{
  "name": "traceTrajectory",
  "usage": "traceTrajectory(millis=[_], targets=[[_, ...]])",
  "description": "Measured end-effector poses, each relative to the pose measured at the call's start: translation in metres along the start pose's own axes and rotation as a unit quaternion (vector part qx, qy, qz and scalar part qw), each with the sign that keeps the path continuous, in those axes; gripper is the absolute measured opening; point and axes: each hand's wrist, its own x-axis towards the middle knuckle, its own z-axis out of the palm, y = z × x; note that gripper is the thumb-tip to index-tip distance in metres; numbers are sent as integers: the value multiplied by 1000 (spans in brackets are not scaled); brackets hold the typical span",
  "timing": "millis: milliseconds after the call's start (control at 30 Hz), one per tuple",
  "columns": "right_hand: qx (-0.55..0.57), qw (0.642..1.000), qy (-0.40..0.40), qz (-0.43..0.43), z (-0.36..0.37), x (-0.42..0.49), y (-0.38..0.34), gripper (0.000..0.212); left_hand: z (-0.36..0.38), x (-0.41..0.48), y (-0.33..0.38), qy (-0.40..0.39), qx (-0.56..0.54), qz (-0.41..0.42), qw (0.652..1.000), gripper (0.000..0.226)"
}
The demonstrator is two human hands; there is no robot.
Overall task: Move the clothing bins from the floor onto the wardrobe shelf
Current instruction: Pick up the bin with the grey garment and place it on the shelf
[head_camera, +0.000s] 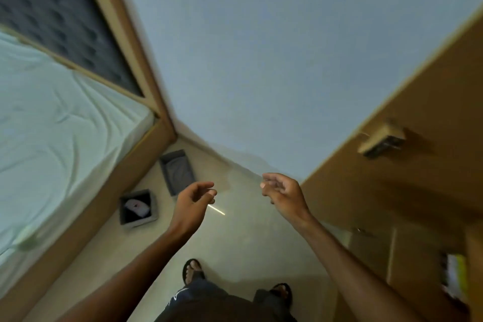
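Left hand: our left hand (pixel 194 197) is held out in front at mid-frame, palm turned inward, fingers loosely curled with the thumb close to the fingertips; it holds nothing.
Right hand: our right hand (pixel 283 192) hangs level with the left and well apart from it, fingers bent loosely toward the thumb, nothing between them.
Long bin: a grey rectangular fabric bin (pixel 173 156) stands on the floor in the corner where the bed frame meets the wall, with folded grey cloth inside. It lies beyond our left hand and neither hand touches it.
Square bin: a smaller grey square fabric bin (pixel 138 223) sits on the floor just beside the bed frame, nearer to us than the long one and apart from it; we see something white and pink in it but cannot tell what it is.
Wardrobe: the brown wooden wardrobe (pixel 418 191) fills the right side, with a pale block-shaped handle (pixel 381 140) on its panel. At the lower right we see an opening with something yellow-green (pixel 456 272), too blurred to name.
Bed: a mattress under a wrinkled pale green sheet (pixel 57 125) takes up the left, with a dark tufted headboard (pixel 52 8) in a wooden frame behind it.
Floor: the glossy cream floor (pixel 248 243) shows a short bright streak of reflected light (pixel 217 209) between our hands.
Wall: a plain pale blue wall (pixel 261 60) runs behind the bins.
Feet: our feet are in black sandals (pixel 192 270) at the bottom edge, pointing toward the bins.
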Motion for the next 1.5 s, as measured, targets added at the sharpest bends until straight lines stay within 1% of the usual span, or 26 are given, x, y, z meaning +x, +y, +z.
traceTrajectory(millis=[100,233,333,467,700,833,967,1033,1100,1200,1333,1400,1433,1500], targets=[[-18,998,-51,-23,64,22,-26,39,-61,11,-11,54,-3,-1,999,17],[-38,991,-122,-45,134,47,-55,28,-123,28,-28,123,-28,-26,992,16],[-57,983,-168,-39,181,78,-71,25,-161,53,-42,165,-48,-55,984,16],[-77,977,-195,-25,218,117,-78,22,-181,85,-49,176,-46,-93,979,17],[-134,965,-220,40,284,250,-45,25,-205,210,-86,187,-18,-160,969,20],[-168,957,-225,73,321,332,-1,25,-205,291,-131,164,10,-196,967,20],[-207,946,-225,105,354,399,68,27,-199,367,-201,141,33,-237,961,20],[-225,941,-223,119,375,436,123,28,-191,407,-259,128,45,-261,956,19],[-247,933,-225,131,389,462,162,28,-185,433,-303,114,71,-286,949,19],[-288,916,-240,146,415,503,239,33,-171,480,-384,69,129,-300,943,26],[-348,896,-247,124,443,546,318,43,-162,537,-467,34,195,-287,937,32],[-386,878,-259,115,455,563,348,51,-156,562,-497,20,229,-278,933,36],[-394,872,-267,113,460,570,357,53,-156,573,-509,12,243,-286,927,40],[-395,867,-285,109,469,578,371,49,-154,588,-527,-11,239,-320,917,51]])
